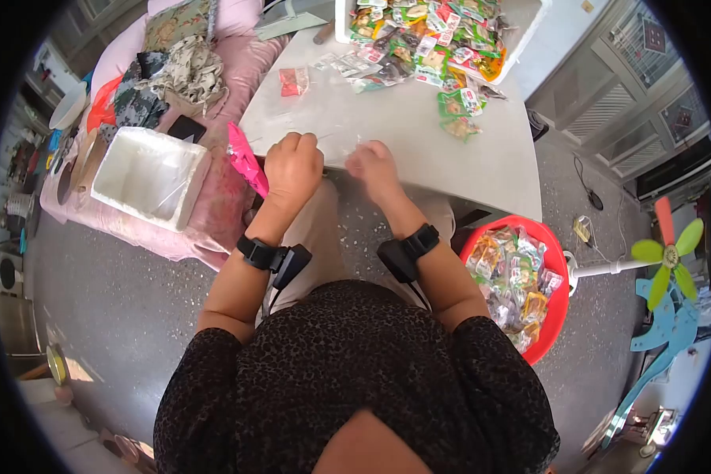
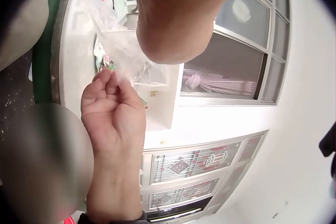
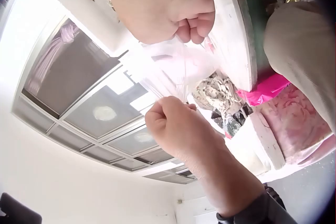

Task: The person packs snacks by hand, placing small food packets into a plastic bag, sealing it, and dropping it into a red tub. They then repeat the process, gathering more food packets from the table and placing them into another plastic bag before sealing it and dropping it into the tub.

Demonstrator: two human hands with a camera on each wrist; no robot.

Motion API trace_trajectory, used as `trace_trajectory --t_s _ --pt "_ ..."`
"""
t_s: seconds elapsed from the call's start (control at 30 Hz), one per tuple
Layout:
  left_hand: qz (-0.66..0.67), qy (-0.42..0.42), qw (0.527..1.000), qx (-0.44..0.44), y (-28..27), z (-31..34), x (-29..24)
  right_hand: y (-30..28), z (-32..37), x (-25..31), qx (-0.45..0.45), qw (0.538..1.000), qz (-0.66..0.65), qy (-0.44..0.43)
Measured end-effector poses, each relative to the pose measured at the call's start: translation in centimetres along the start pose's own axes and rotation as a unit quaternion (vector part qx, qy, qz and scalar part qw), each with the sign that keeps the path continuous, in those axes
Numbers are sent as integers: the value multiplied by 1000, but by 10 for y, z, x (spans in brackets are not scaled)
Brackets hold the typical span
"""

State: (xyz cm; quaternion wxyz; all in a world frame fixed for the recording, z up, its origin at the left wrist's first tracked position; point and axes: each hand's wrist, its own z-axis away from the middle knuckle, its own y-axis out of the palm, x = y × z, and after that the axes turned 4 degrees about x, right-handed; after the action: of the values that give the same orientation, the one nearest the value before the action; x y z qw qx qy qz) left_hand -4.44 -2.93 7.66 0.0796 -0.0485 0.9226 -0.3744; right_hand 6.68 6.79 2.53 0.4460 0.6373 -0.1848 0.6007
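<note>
A clear plastic bag (image 3: 170, 69) stretches between the two hands over the table's near edge; it is almost invisible in the head view. My left hand (image 1: 294, 167) is curled into a fist and grips one side of the bag. My right hand (image 1: 374, 167), slightly blurred, pinches the other side between thumb and bent fingers. In the left wrist view the bag (image 2: 123, 48) hangs thin and creased beyond the right hand (image 2: 114, 108). A bright pink bag (image 1: 246, 160) lies at the table edge beside the left hand.
Small food packets fill a white foam box (image 1: 527, 43) at the back, with several loose on the white table (image 1: 355, 118). At right a red basin (image 1: 562, 292) holds more packets, near a fan (image 1: 670, 257). Another foam box (image 1: 146, 182) sits on the pink-covered bed at left.
</note>
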Motion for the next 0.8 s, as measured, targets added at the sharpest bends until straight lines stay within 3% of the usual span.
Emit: trace_trajectory --t_s 0.03,0.27,0.37,0.47,0.53,0.6,0.67,0.77,0.8 --pt "-24 13 1000 -13 2 -7 -1 5 0 7 -7 1000 3 -4" --pt "-35 5 983 180 68 -3 -3 -4 -44 -28 85 990 100 59" --pt "-4 -38 968 247 94 2 0 -15 -33 -8 27 985 172 12" --pt "13 -75 955 287 115 4 1 -59 -52 -18 -13 958 260 -123" --pt "49 -104 953 281 130 9 1 -88 -53 8 -57 908 379 -171" --pt "73 -116 953 271 137 13 2 -130 -64 21 -120 794 522 -288" --pt "86 -111 956 257 142 15 2 -162 -66 43 -135 694 650 -278" --pt "84 -112 956 259 145 12 1 -200 -75 46 -176 598 749 -223" --pt "90 -109 957 255 146 12 1 -210 -79 43 -172 597 757 -205"
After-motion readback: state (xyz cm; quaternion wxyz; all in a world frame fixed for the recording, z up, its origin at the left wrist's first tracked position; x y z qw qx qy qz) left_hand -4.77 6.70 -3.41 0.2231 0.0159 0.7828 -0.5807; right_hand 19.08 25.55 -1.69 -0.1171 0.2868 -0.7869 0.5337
